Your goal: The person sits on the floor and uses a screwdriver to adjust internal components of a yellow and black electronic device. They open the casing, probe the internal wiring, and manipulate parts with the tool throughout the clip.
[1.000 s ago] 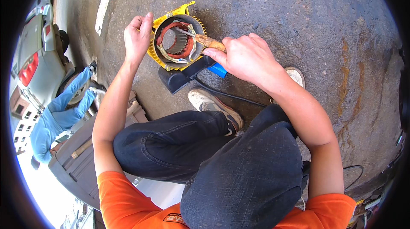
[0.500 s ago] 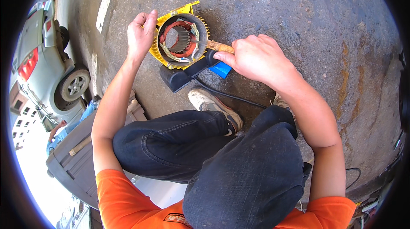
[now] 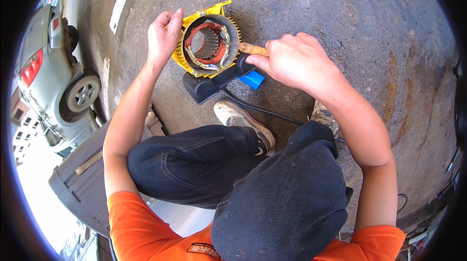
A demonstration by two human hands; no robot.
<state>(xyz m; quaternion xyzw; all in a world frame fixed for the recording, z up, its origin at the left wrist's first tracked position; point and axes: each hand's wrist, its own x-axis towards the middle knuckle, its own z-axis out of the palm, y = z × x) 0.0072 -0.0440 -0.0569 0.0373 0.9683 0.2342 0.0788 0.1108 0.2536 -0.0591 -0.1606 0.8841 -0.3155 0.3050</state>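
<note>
Left hand (image 3: pixel 164 37) curls, grip unclear, at the left edge of the yellow, finned metal motor (image 3: pixel 212 43), which rests on grey pavement (image 3: pixel 321 13): likely heavy, rigid, best held by its shell; right of it, right hand (image 3: pixel 296 62) grips a brown wooden-handled tool (image 3: pixel 254 49)

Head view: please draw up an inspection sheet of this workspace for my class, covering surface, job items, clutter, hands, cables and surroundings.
Surface: rough grey pavement, rust-brown streaks at right.
Job items: ribbed yellow metal housing with red ring-shaped winding inside; brown wooden-handled tool.
Clutter: flat bright-blue piece beside long black box.
Left hand: curled at the housing's left edge; grip unclear.
Right hand: closed around the tool's handle.
Cables: black rubbery-looking cable runs rightward from the box.
Surroundings: silver car at left.
</note>
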